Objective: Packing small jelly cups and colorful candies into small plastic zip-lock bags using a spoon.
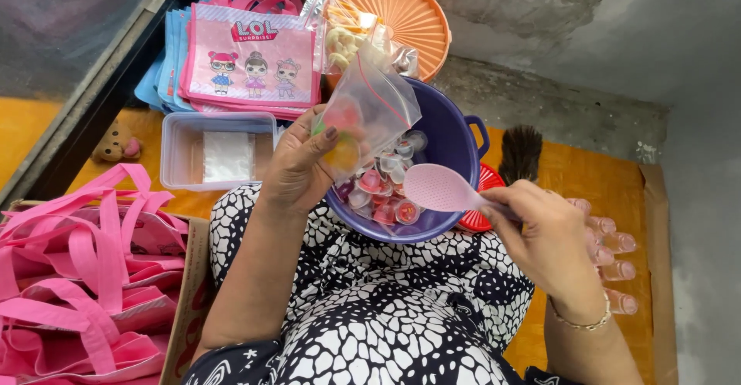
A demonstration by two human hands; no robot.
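Hands busy over the purple basin (455, 142): left hand (297, 165) pinches a clear zip bag (370, 107) open at the basin's ten o'clock. Right hand (544, 234) grips a pink scoop (440, 188) at four o'clock, above the jelly cups (382, 188).

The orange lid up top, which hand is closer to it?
Left. The left hand holds a clear bag just below the orange lid; the right hand holds the pink spoon, lower down.
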